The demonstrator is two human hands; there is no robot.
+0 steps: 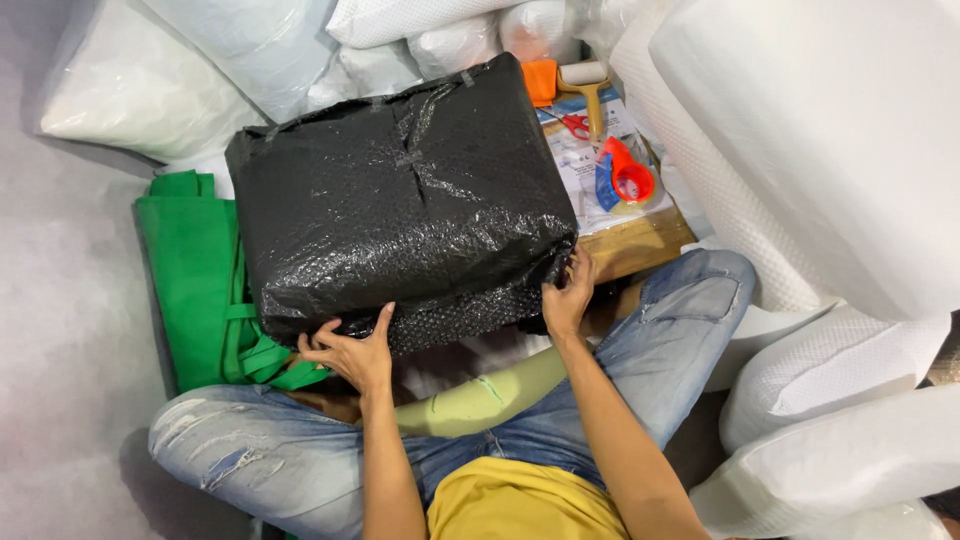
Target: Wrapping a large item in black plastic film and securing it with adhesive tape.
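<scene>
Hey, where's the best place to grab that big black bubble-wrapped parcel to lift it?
Probably by the two near bottom corners of the black parcel, coming from the person's side. It is broad and boxy with slick wrap, and the left hand and right hand already rest there.

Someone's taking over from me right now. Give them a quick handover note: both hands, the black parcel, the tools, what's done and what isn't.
Left hand: on the near lower-left edge of the black bubble-wrapped parcel, fingers spread.
Right hand: gripping the parcel's near right corner.
Parcel: between the knees, wrapped all over, black tape strips across the top.
Tools: red tape dispenser, scissors and roller on the wooden board, untouched.
Green bags: folded left of the parcel.
Near-side flaps: cannot tell if taped.
</scene>
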